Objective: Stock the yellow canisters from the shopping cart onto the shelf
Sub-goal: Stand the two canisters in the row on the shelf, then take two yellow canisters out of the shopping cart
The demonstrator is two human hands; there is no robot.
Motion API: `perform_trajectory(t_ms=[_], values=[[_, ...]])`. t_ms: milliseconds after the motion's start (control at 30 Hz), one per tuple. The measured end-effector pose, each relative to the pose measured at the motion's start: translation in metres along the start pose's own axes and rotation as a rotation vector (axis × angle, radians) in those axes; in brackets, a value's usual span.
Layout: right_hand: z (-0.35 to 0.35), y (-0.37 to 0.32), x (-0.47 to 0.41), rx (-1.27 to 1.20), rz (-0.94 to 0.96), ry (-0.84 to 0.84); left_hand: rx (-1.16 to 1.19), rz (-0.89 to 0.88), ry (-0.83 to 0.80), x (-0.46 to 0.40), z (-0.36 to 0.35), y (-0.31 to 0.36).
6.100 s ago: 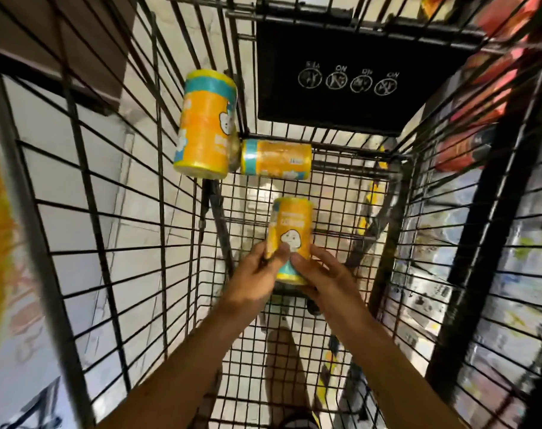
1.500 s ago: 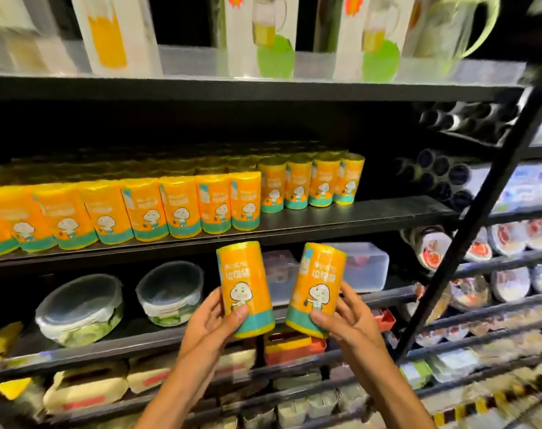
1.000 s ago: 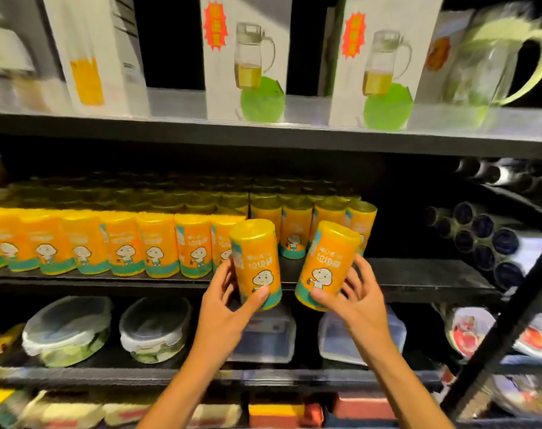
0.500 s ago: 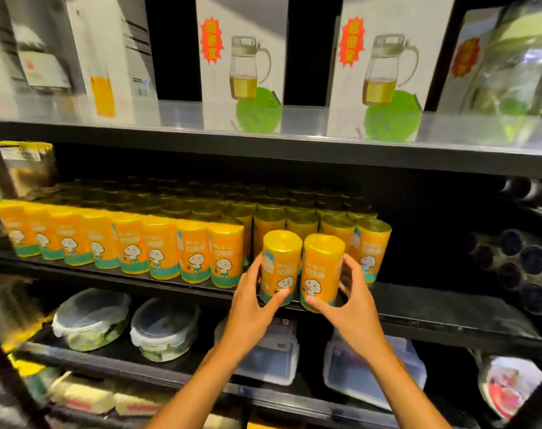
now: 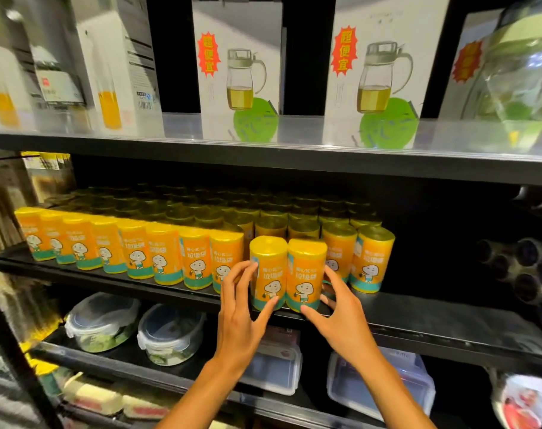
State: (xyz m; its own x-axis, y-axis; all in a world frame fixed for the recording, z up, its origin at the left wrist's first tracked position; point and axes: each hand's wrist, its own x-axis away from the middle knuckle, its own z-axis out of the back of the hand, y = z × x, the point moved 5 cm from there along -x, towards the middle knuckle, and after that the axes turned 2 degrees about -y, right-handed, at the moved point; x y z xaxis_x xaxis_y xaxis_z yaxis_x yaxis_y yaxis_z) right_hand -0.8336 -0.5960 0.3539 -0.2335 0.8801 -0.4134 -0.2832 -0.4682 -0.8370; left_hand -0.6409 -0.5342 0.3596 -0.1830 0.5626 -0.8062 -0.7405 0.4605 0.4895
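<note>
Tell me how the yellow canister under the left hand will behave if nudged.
The left canister is tall and narrow, so it probably tips easily. On its side it would likely roll. Its glossy wrap looks slippery under the left hand.

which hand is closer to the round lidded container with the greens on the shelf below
Left. The left hand is above and to the right of the nearer round container; the right hand is farther right, beyond the two canisters.

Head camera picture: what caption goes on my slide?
Two hands set two yellow canisters on the shelf.
</note>
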Motion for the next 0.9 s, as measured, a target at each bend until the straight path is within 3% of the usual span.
perform_trajectory(t_ms=[133, 400, 667, 767, 900], values=[[-0.008, -0.002, -0.002, -0.031, -0.010, -0.026, -0.089, -0.048, 0.052, 0.001, 0.005, -0.007], [-0.017, -0.001, -0.012, 0.084, 0.030, 0.071, -0.105, -0.055, -0.053, -0.001, 0.004, -0.006], [-0.010, -0.005, 0.001, 0.157, 0.010, 0.069, -0.122, 0.022, -0.340, 0.013, 0.011, 0.006], [-0.002, -0.020, 0.019, 0.144, 0.096, 0.134, -0.175, 0.035, -0.404, 0.015, 0.029, 0.006], [-0.022, -0.041, 0.049, 0.098, 0.181, 0.030, -0.265, 0.086, -0.447, 0.039, 0.069, -0.003]])
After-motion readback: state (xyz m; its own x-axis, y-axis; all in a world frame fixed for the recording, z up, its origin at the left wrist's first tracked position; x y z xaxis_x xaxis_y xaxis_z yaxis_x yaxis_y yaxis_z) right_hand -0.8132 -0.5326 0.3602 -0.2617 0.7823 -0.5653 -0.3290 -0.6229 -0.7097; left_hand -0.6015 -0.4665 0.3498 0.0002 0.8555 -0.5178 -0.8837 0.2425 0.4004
